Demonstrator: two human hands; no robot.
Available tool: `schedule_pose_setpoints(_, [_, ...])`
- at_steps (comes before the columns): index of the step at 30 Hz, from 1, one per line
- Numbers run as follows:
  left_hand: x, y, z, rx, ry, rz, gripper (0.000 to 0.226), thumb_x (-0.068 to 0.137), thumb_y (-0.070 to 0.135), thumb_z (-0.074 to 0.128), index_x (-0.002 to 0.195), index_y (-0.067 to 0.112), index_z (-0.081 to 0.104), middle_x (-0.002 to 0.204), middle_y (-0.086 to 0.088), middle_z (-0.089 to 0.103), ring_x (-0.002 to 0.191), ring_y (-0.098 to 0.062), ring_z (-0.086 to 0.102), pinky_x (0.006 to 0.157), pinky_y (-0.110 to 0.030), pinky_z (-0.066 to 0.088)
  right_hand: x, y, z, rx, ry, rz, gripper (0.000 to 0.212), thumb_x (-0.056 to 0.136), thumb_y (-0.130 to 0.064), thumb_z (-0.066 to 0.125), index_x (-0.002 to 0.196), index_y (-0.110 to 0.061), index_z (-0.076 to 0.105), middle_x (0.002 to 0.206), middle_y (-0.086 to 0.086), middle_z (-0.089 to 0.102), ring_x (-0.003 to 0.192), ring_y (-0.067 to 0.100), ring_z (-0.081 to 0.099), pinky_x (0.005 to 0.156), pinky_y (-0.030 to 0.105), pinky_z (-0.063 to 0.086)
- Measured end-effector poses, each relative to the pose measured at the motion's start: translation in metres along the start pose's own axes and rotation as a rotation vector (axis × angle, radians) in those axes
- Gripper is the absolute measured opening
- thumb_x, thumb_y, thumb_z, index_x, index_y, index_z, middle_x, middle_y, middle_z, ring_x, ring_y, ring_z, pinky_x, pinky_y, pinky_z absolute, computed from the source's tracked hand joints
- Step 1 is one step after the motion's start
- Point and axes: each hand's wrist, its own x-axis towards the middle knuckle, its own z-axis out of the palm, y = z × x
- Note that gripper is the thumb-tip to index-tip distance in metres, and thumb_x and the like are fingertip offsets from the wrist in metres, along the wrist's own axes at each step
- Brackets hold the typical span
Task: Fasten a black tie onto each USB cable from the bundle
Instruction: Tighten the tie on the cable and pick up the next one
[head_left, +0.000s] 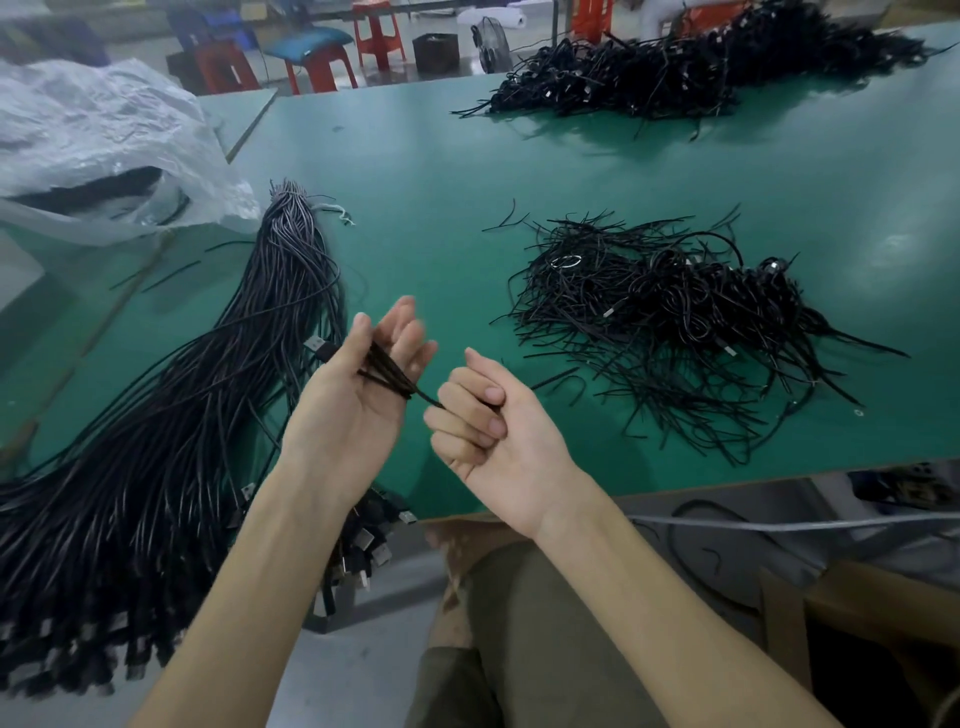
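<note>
Green work table (415, 156), with red stools (317, 67) and a floor fan (493, 47) beyond its far edge. Spread over the left part and spilling past the near edge, a thick bundle of USB cables (182, 415), with metal plugs crowded at the near end. By the far left corner, a crumpled clear plastic bag (104, 145). Toward the right edge, a loose heap of black ties (649, 322) tangled with coiled cables. Along the far edge, a larger black cable pile (675, 67).

Raised over the near edge, between bundle and heap, both hands, palms up. Left hand (358, 384): fingers fairly straight, wrapped in several turns of one USB cable (387, 371), thumb pinning it, silver plug (315, 344) poking out left past the thumb. Just beside it, right hand (488, 415): fingers curled tight, clamped on the free strand leading off the coil.
</note>
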Motion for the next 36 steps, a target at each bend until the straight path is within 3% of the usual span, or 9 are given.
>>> schedule_pose_setpoints(2, [0.006, 0.006, -0.008, -0.101, 0.022, -0.019, 0.029, 0.111, 0.027, 0.037, 0.101, 0.016, 0.062, 0.076, 0.013, 0.056, 0.051, -0.002, 0.045, 0.061, -0.016, 0.044, 0.002, -0.006, -0.005, -0.056, 0.043, -0.023, 0.047, 0.106, -0.030, 0.047, 0.061, -0.023, 0.032, 0.048, -0.008, 0.020, 0.047, 0.008, 0.011, 0.044, 0.023, 0.010])
schedule_pose_setpoints(6, [0.012, 0.020, -0.023, -0.226, 0.005, -0.037, 0.034, 0.111, 0.024, 0.037, 0.086, 0.023, 0.060, 0.067, 0.013, 0.038, 0.042, -0.009, 0.020, 0.046, -0.023, 0.028, 0.005, -0.016, -0.016, -0.144, 0.122, -0.074, 0.043, 0.103, -0.030, 0.053, 0.063, -0.022, 0.041, 0.053, -0.007, 0.025, 0.047, 0.008, 0.017, 0.042, 0.022, 0.015])
schedule_pose_setpoints(12, [0.024, 0.034, -0.028, -0.276, -0.028, -0.013, 0.040, 0.111, 0.022, 0.035, 0.081, 0.024, 0.062, 0.067, 0.012, 0.034, 0.042, -0.010, 0.017, 0.045, -0.025, 0.026, -0.001, -0.035, -0.019, -0.248, 0.141, -0.201, 0.038, 0.103, -0.042, 0.054, 0.075, -0.016, 0.055, 0.062, -0.003, 0.043, 0.047, 0.007, 0.027, 0.041, 0.021, 0.016])
schedule_pose_setpoints(16, [0.036, 0.037, -0.024, -0.198, 0.054, 0.030, 0.040, 0.111, 0.024, 0.035, 0.080, 0.024, 0.060, 0.064, 0.011, 0.033, 0.041, -0.010, 0.017, 0.043, -0.026, 0.023, -0.006, -0.047, -0.010, -0.748, 0.339, -0.554, 0.033, 0.104, -0.043, 0.053, 0.105, -0.011, 0.060, 0.095, 0.001, 0.063, 0.053, 0.010, 0.055, 0.040, 0.021, 0.026])
schedule_pose_setpoints(19, [0.048, 0.028, -0.013, -0.048, 0.137, 0.080, 0.036, 0.111, 0.026, 0.036, 0.081, 0.023, 0.057, 0.060, 0.011, 0.033, 0.038, -0.008, 0.018, 0.042, -0.024, 0.020, -0.005, -0.048, 0.001, -1.017, 0.335, -0.737, 0.026, 0.104, -0.040, 0.057, 0.119, -0.019, 0.056, 0.118, 0.000, 0.062, 0.068, 0.016, 0.073, 0.043, 0.025, 0.039])
schedule_pose_setpoints(22, [0.061, 0.017, 0.000, -0.075, 0.072, 0.065, 0.036, 0.110, 0.025, 0.039, 0.078, 0.021, 0.056, 0.058, 0.011, 0.034, 0.035, -0.006, 0.020, 0.039, -0.022, 0.021, 0.008, -0.037, 0.009, -1.208, 0.283, -0.720, 0.041, 0.100, -0.039, 0.064, 0.133, -0.020, 0.051, 0.127, -0.003, 0.056, 0.098, 0.012, 0.070, 0.072, 0.028, 0.057])
schedule_pose_setpoints(27, [0.075, 0.004, 0.003, -0.161, -0.194, -0.186, 0.034, 0.103, 0.028, 0.051, 0.072, 0.019, 0.063, 0.057, 0.010, 0.034, 0.039, -0.007, 0.021, 0.039, -0.020, 0.026, 0.039, -0.035, 0.007, -1.301, 0.258, -0.475, 0.079, 0.088, -0.033, 0.079, 0.152, -0.017, 0.037, 0.140, -0.002, 0.053, 0.124, 0.005, 0.056, 0.103, 0.024, 0.048])
schedule_pose_setpoints(32, [0.077, -0.013, -0.016, -0.072, -0.193, -0.335, 0.033, 0.102, 0.031, 0.055, 0.073, 0.018, 0.067, 0.055, 0.010, 0.037, 0.036, -0.006, 0.031, 0.041, -0.016, 0.034, 0.052, -0.028, -0.018, -1.117, 0.074, -0.311, 0.053, 0.083, -0.005, 0.083, 0.129, -0.018, 0.060, 0.120, 0.007, 0.073, 0.111, 0.010, 0.068, 0.096, 0.022, 0.052])
schedule_pose_setpoints(36, [0.072, -0.018, -0.030, 0.012, -0.181, -0.368, 0.029, 0.099, 0.037, 0.061, 0.079, 0.019, 0.070, 0.057, 0.012, 0.038, 0.041, -0.006, 0.034, 0.046, -0.016, 0.041, 0.058, -0.015, -0.034, -1.149, 0.137, -0.409, 0.041, 0.082, -0.014, 0.085, 0.113, -0.028, 0.064, 0.116, 0.002, 0.075, 0.116, 0.013, 0.068, 0.108, 0.037, 0.049])
